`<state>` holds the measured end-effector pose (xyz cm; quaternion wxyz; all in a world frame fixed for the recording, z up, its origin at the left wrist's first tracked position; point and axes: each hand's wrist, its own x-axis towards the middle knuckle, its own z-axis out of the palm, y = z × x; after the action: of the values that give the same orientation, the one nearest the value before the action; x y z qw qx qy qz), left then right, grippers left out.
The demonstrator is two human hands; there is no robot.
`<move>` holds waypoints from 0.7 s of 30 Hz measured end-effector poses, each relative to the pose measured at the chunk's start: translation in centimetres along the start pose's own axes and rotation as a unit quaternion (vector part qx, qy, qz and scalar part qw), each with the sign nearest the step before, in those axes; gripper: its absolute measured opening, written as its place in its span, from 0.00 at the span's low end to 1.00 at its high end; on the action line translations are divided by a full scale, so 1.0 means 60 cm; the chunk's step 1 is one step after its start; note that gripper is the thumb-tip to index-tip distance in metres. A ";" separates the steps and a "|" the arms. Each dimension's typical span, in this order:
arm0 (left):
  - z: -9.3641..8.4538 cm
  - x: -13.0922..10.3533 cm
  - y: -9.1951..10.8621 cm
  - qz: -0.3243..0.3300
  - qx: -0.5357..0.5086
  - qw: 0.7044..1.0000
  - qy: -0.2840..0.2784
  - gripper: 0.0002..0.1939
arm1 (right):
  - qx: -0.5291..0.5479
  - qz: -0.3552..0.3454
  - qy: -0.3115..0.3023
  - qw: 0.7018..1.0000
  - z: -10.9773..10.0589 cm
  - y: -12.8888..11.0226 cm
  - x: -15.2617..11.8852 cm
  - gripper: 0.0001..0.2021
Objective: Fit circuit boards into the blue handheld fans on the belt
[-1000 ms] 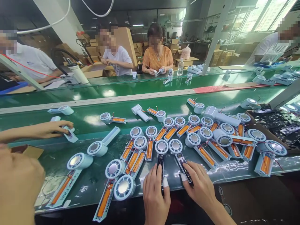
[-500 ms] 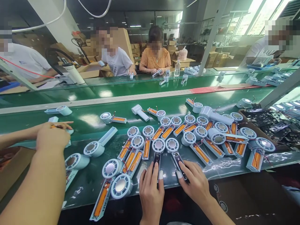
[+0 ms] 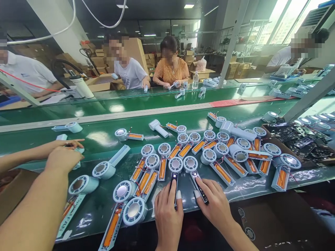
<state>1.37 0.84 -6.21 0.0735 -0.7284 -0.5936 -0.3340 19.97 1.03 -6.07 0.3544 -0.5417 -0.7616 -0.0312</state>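
Observation:
Two light-blue handheld fans lie side by side at the table's near edge, each with a round grilled head and a black circuit board in its handle. My left hand [image 3: 169, 214] is closed around the handle of the left fan [image 3: 175, 165], its index finger on the board. Around the handle of the right fan [image 3: 190, 164] my right hand [image 3: 217, 205] is closed, index finger on that board too. Both thumbs have white coverings. Small bright spots show on both boards. Close by lie several fans with orange batteries [image 3: 162, 168] in their open handles.
At left, a co-worker's arms [image 3: 39, 195] reach over the table towards other fan parts. A box of black circuit boards [image 3: 300, 139] stands at right. Behind the table runs a green conveyor belt [image 3: 141, 116]; several people sit beyond it. Metal posts [image 3: 234, 45] rise at the line.
The view has tilted slightly upward. My hands stay on the same two fans, fingers nearly unmoved. The co-worker's arms at left have shifted a little, showing more of a lettered fan handle below.

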 end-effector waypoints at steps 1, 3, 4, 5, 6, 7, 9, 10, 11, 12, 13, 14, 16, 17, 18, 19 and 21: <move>0.001 -0.001 0.000 0.000 0.000 1.000 0.000 0.23 | 0.001 0.002 0.002 1.000 0.000 0.000 0.000 0.23; 0.003 -0.004 -0.001 0.005 0.002 1.000 0.002 0.22 | 0.001 0.002 0.002 1.000 0.000 0.000 0.001 0.23; 0.004 -0.004 -0.001 0.008 0.004 1.000 0.003 0.22 | 0.001 0.001 0.000 1.000 0.000 0.000 0.001 0.23; 0.004 -0.005 -0.002 0.011 0.006 1.000 0.005 0.22 | 0.001 0.000 -0.003 1.000 0.001 0.001 0.001 0.24; 0.005 -0.005 -0.003 0.014 0.007 1.000 0.008 0.22 | 0.000 -0.001 -0.006 1.000 0.001 0.001 0.002 0.24; 0.005 -0.005 -0.003 0.016 0.008 1.000 0.011 0.22 | 0.000 -0.001 -0.007 1.000 0.001 0.001 0.002 0.24; 0.007 -0.004 -0.005 0.019 0.008 1.000 0.019 0.21 | -0.002 0.000 -0.007 1.000 0.001 0.000 0.002 0.24; 0.007 -0.003 -0.005 0.020 0.007 1.000 0.021 0.21 | -0.002 0.001 -0.006 1.000 0.001 -0.001 0.003 0.24; 0.007 -0.002 -0.005 0.020 0.006 1.000 0.021 0.21 | -0.002 0.001 -0.005 1.000 0.001 -0.002 0.003 0.24; 0.007 -0.001 -0.005 0.019 0.004 1.000 0.021 0.21 | -0.001 0.002 -0.003 1.000 0.001 -0.003 0.004 0.24; 0.007 -0.001 -0.005 0.018 0.001 1.000 0.020 0.21 | 0.000 0.002 -0.001 1.000 0.000 -0.004 0.004 0.24; 0.007 -0.001 -0.004 0.016 0.000 1.000 0.020 0.21 | 0.001 0.001 0.001 1.000 0.000 -0.004 0.005 0.24; 0.007 -0.001 -0.003 0.010 -0.001 1.000 0.018 0.21 | 0.003 0.001 0.005 1.000 0.000 -0.005 0.005 0.24; 0.007 -0.001 -0.003 0.007 -0.001 1.000 0.018 0.21 | 0.005 0.001 0.005 1.000 0.000 -0.005 0.005 0.24; 0.006 -0.001 -0.002 0.005 0.000 1.000 0.017 0.22 | 0.005 0.001 0.005 1.000 0.000 -0.004 0.005 0.24; 0.006 -0.002 -0.002 0.003 0.002 1.000 0.015 0.22 | 0.005 0.000 0.003 1.000 0.000 -0.004 0.004 0.24; 0.005 -0.002 -0.001 0.002 0.006 1.000 0.015 0.23 | 0.003 -0.002 0.001 1.000 0.001 -0.002 0.002 0.24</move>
<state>1.44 0.93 -6.54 0.0876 -0.7242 -0.5926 -0.3417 19.82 1.12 -6.00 0.3563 -0.5391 -0.7626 -0.0301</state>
